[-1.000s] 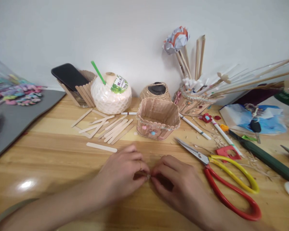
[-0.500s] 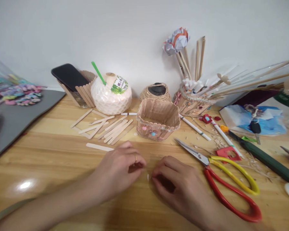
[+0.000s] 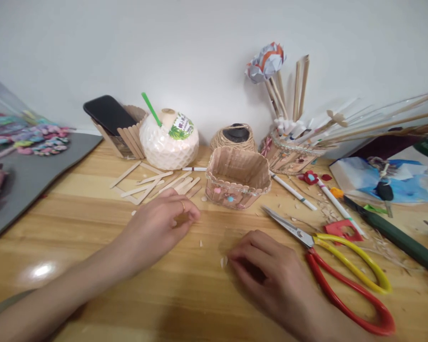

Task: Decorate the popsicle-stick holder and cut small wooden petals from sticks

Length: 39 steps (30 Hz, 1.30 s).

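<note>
My left hand is over the table just in front of the loose craft sticks, its fingers curled in and the thumb tip close to them. Whatever it may hold is hidden. My right hand rests lower, left of the scissors, with its fingers bent together. A small pale chip shows at its fingertips; I cannot tell whether it is gripped or lying on the wood. Another chip lies between the hands. Beyond them stands a craft-stick box with small coloured flowers on its front.
At the back are a phone in a stick holder, a white coconut with a green straw, a twine roll and a decorated pen box. Markers, a red sharpener and wood shavings lie right. A grey mat lies left.
My left hand has moved left and away from me, apart from the right hand, and now covers where a single craft stick lay. My right hand has hardly moved.
</note>
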Each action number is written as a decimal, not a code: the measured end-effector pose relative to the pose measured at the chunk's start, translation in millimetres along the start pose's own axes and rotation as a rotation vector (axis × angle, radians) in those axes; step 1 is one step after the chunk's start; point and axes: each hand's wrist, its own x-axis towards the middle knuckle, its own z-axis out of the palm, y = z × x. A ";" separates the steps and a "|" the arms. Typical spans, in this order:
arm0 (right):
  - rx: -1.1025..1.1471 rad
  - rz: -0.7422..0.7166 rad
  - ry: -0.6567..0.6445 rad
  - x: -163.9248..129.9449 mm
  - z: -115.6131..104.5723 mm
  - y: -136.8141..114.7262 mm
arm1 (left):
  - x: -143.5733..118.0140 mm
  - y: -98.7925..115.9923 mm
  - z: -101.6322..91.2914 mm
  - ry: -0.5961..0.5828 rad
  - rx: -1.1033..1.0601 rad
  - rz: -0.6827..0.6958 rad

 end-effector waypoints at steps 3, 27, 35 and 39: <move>-0.010 0.035 0.015 -2.3 -0.7 2.1 | 1.3 -1.9 -4.3 0.041 -0.017 -0.027; -0.001 -0.001 -0.004 -2.7 9.0 -0.5 | 5.6 -0.4 -2.4 0.038 0.009 -0.051; 0.058 0.036 0.027 -3.6 3.0 -2.6 | 6.3 -3.7 -3.6 0.107 0.047 -0.093; 0.045 0.016 0.037 -4.9 1.5 -0.5 | 7.9 -6.9 -5.9 0.147 0.121 -0.091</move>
